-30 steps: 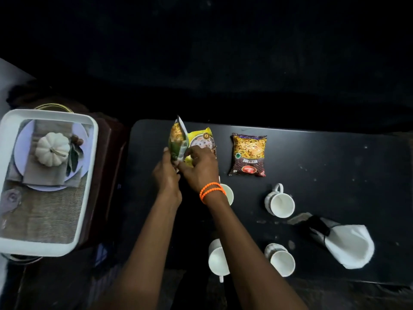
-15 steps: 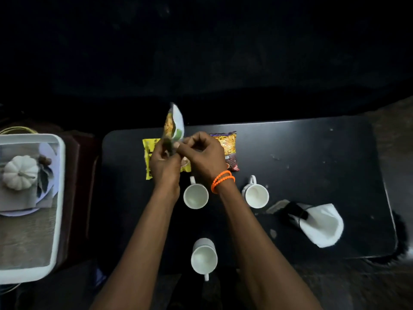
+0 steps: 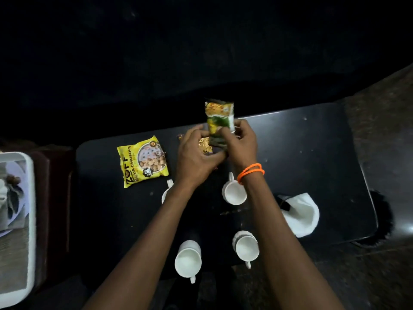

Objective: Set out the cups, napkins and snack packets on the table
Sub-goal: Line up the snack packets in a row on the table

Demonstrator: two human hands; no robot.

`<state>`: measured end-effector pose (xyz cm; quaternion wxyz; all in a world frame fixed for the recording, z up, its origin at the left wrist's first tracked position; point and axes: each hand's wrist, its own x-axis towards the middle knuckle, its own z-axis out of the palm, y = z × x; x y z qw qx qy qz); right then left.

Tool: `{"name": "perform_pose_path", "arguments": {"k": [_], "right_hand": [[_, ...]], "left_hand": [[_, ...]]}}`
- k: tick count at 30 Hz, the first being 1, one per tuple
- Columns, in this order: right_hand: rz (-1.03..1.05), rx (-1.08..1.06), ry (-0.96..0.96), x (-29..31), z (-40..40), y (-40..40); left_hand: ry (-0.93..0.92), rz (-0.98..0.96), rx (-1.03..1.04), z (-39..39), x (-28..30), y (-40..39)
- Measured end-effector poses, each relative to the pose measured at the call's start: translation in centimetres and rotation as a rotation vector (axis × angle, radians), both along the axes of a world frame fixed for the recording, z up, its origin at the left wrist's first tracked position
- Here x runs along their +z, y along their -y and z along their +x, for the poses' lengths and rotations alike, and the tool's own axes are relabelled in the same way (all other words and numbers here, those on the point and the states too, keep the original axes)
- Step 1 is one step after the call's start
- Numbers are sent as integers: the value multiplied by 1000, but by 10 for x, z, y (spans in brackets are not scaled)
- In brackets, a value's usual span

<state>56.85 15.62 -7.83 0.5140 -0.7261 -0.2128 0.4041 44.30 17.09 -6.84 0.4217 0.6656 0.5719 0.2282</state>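
Both hands hold a green and yellow snack packet upright above the far middle of the black table. My left hand grips its lower left side, my right hand its right side. A yellow packet lies flat to the left. A brown packet is mostly hidden under my hands. Several white cups stand on the table: one by my right wrist, one half hidden by my left forearm, two near the front edge. A white napkin lies at the right.
A white tray with a plate and decor stands on a dark stand to the left of the table. Beyond the table's far edge everything is dark. Brown floor shows to the right of the table.
Both hands have carried the green and yellow packet to the right, away from the yellow packet and over the brown one. The camera view has shifted right too.
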Motion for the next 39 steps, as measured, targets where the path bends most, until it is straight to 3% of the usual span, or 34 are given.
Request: {"name": "perform_pose_path", "arguments": {"k": [2, 5, 8, 13, 20, 27, 30, 33, 36, 39], "right_hand": [[-103, -7, -3, -11, 32, -1], [-398, 107, 13, -38, 67, 0], [-673, 281, 319, -54, 80, 13], [-366, 358, 564, -51, 76, 25], [-404, 402, 570, -48, 85, 27], [-425, 394, 578, -38, 76, 25], [-491, 432, 660, -27, 66, 20], [-366, 339, 735, -9, 35, 13], [-231, 382, 587, 3, -16, 3], [-227, 561, 419, 5, -73, -9]], "left_hand": [[28, -42, -101, 13, -3, -1], [-100, -28, -135, 27, -15, -6], [-252, 15, -178, 33, -32, -16], [-306, -63, -462, 58, -53, -33], [-285, -86, -441, 77, -70, -16], [-523, 82, -553, 70, -56, -15], [-409, 114, -506, 36, -36, -35], [-354, 131, -364, -26, -18, -59], [-405, 131, -285, -106, -13, -78], [-500, -1, -434, -174, -16, -85]]}}
